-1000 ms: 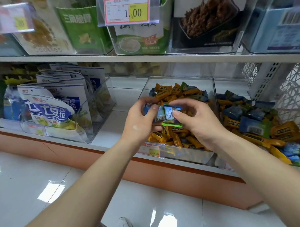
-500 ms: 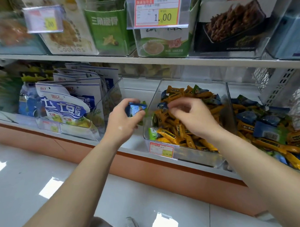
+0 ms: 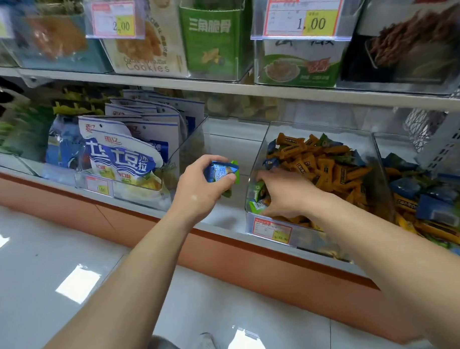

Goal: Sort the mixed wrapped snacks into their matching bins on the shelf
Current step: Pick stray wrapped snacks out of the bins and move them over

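Pinching a light, crinkly blue-wrapped snack (image 3: 219, 172) just left of the clear bin (image 3: 251, 220), the left hand (image 3: 198, 191) sensibly grips its slippery film mid-body, while the right hand (image 3: 284, 196) curls its fingers at a green-wrapped snack (image 3: 258, 200) inside that bin's front corner, hold unclear.

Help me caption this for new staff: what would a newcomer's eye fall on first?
The left hand, mid-frame, gripping blue and green wrapped snacks above the shelf. Right of it, the right hand reaches into the clear bin heaped with orange snacks, and a yellow 1.00 price tag hangs on the upper shelf.
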A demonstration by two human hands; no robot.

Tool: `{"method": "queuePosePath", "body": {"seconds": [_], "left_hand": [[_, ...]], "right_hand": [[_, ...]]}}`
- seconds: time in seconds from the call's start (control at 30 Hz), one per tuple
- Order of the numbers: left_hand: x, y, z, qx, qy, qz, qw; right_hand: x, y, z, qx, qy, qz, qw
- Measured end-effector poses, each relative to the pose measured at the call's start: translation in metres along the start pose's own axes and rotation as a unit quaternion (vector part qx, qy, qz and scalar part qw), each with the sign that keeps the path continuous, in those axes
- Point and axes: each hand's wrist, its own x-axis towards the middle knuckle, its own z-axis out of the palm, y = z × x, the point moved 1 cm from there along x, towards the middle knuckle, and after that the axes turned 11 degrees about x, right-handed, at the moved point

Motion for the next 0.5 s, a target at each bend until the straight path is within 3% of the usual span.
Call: {"method": "queuePosePath", "body": {"seconds": [0.27, 0.5], "left_hand": [[-0.001, 0.005, 0.012, -0.009, -0.018, -0.001, 1.0], [-0.001, 0.007, 0.013, -0.016, -0.022, -0.011, 1.0]], "right_hand": [[-0.003, 0.017, 0.003, 0.165, 0.065, 0.014, 0.984], [0.003, 0.032, -0.029, 0.272, 0.166, 0.064, 0.946]]}}
